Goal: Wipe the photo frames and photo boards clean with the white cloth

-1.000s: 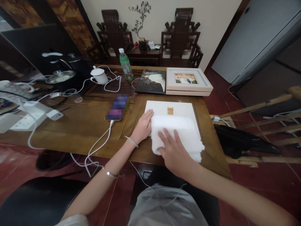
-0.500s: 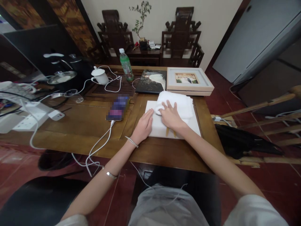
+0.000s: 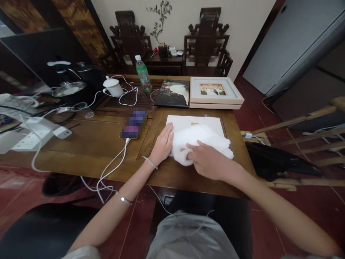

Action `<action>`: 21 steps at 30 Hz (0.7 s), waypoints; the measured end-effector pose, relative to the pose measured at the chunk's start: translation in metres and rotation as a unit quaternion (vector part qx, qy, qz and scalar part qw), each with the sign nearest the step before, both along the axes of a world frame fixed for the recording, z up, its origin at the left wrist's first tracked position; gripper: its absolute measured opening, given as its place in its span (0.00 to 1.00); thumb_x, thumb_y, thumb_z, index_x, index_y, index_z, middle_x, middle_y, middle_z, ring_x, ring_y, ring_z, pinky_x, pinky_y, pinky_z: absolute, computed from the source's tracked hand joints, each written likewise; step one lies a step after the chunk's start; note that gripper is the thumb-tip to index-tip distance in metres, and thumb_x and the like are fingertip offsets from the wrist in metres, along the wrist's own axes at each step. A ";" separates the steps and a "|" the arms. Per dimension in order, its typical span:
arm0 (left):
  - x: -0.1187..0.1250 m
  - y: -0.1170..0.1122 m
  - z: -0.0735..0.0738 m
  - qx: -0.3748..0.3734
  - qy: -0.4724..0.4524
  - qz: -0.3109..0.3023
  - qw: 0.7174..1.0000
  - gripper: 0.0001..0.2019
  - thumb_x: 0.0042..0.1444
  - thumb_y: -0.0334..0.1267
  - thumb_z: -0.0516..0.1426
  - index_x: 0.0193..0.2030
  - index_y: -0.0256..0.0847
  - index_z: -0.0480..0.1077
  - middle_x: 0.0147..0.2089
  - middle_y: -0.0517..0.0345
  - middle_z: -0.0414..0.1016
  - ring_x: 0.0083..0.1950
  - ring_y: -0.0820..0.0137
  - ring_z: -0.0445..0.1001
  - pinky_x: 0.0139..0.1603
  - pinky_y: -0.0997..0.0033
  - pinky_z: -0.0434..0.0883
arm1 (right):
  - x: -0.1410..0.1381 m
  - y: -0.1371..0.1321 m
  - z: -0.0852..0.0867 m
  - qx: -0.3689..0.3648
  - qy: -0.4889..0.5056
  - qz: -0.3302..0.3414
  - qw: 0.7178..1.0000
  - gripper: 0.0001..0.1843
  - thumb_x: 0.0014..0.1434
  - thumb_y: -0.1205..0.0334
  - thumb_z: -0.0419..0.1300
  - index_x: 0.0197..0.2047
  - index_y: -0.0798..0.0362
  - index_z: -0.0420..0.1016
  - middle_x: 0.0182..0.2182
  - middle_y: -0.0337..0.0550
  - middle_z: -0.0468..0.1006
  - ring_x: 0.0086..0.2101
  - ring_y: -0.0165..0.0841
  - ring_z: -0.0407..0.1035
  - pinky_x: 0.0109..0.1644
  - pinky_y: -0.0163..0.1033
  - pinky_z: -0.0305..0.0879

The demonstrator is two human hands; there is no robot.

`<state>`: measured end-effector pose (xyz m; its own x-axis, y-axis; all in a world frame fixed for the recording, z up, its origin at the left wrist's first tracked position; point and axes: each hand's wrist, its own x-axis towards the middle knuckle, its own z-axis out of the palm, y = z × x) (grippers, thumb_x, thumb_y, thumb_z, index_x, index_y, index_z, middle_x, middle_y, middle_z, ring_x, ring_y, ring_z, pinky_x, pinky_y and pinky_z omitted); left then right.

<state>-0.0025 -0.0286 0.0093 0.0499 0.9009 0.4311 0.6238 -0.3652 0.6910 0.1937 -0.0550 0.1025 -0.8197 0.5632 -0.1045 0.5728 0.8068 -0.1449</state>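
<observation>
A white panel with a small gold mark lies flat on the wooden table. Against its left edge rests my left hand, fingers stretched out and holding nothing. My right hand grips a bunched white towel at its near left part, with the thumb and fingers pressed into the cloth. The towel covers most of the panel's middle and front and hangs past its right side. What lies under the cloth is hidden.
Behind the panel lie a dark picture with a white shape and a framed photo. To the left are a charging phone, a green-labelled bottle, a lidded white cup, a power strip and loose cables.
My right hand has pulled the towel from the panel's far part toward me, to its front edge. The gold mark at the back now shows. My left hand stays at the left edge.
</observation>
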 end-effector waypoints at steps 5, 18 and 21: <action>-0.001 0.004 -0.007 0.012 0.055 -0.026 0.998 0.20 0.65 0.37 0.46 0.60 0.35 0.64 0.64 0.44 0.64 0.67 0.61 0.59 0.68 0.52 0.57 | -0.008 0.045 -0.011 0.044 -0.023 -0.127 0.991 0.20 0.54 0.74 0.47 0.44 0.55 0.76 0.51 0.56 0.74 0.49 0.45 0.68 0.52 0.50 0.61; -0.005 0.004 -0.007 0.028 0.094 -0.031 0.995 0.18 0.61 0.34 0.49 0.57 0.34 0.66 0.61 0.42 0.67 0.65 0.58 0.63 0.65 0.50 0.61 | -0.071 0.109 -0.027 0.077 0.039 -0.119 0.989 0.19 0.59 0.71 0.46 0.46 0.55 0.74 0.46 0.56 0.76 0.47 0.43 0.69 0.51 0.47 0.58; -0.004 0.004 -0.009 0.029 0.083 -0.033 0.996 0.19 0.60 0.33 0.49 0.58 0.35 0.65 0.63 0.43 0.65 0.66 0.58 0.61 0.67 0.50 0.59 | -0.043 0.115 -0.020 0.084 0.026 -0.167 0.982 0.19 0.57 0.73 0.46 0.44 0.57 0.75 0.41 0.58 0.78 0.43 0.45 0.71 0.44 0.44 0.60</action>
